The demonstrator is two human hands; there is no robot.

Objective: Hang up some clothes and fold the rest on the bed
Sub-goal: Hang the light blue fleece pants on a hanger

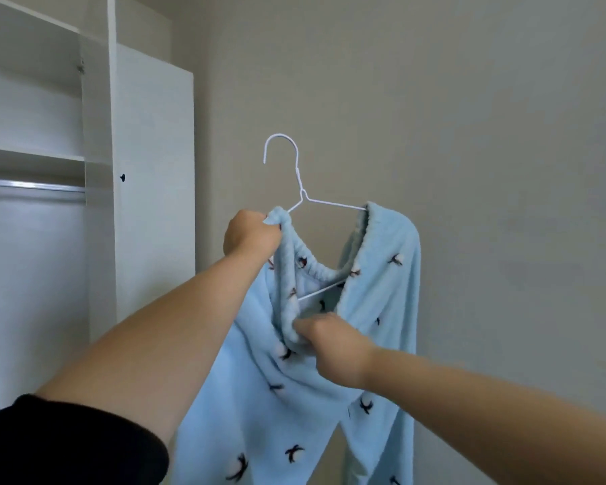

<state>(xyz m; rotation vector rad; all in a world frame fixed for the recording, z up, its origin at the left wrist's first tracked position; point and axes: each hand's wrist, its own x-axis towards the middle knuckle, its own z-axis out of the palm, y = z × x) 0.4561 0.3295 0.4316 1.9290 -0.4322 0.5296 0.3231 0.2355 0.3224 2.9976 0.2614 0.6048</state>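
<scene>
A pair of light blue fleece pants (pixel 382 292) with small dark motifs hangs on a white wire hanger (pixel 300 183), held up in front of the beige wall. My left hand (pixel 249 236) grips the left end of the hanger together with the elastic waistband bunched over it. Lower down, my right hand (pixel 333 344) pinches a fold of the waistband just under the hanger's bottom bar. The right end of the hanger is tucked inside the waistband, and the hook points up, free of any rail.
An open white wardrobe (pixel 98 134) stands at the left, with a metal hanging rail (pixel 32 187) under a shelf. Its door (pixel 154 187) with a dark knob stands open towards me. The bare wall fills the right side.
</scene>
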